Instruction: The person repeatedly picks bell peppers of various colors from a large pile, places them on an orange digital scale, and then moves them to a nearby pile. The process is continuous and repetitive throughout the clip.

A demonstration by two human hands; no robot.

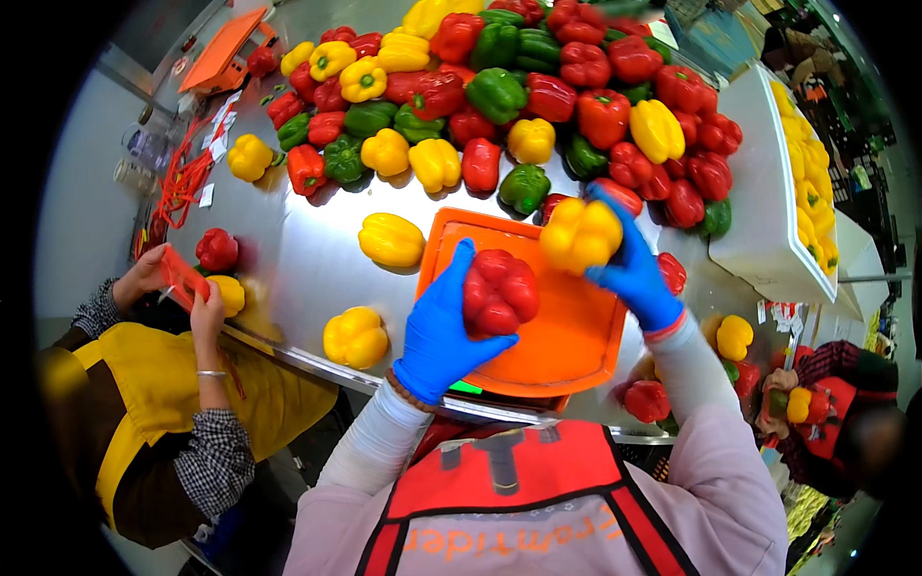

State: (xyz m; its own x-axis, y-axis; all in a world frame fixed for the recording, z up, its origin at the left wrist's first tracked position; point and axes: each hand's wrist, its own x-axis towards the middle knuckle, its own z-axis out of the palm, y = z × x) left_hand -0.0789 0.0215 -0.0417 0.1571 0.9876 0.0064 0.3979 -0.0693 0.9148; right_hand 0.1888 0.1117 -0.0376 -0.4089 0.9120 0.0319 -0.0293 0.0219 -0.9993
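Observation:
My left hand (445,330), in a blue glove, holds a red bell pepper (500,292) above the left half of an orange plastic tray (497,377). A yellow bell pepper (580,235) is in my right hand (638,266), also blue-gloved, over the tray's upper right corner. The tray rests on a scale whose green display edge shows below it. Left of the tray, two yellow bell peppers, one higher (391,240) and one lower (355,338), lie apart on the steel table (302,252). Beyond the tray spreads a large heap of red, green and yellow peppers (497,96).
A white foam box (756,187) of yellow peppers stands at the right. A co-worker at the left holds red mesh (184,277); another at the far right holds peppers. Red mesh nets (184,187) and an orange scale (225,54) lie at the table's far left.

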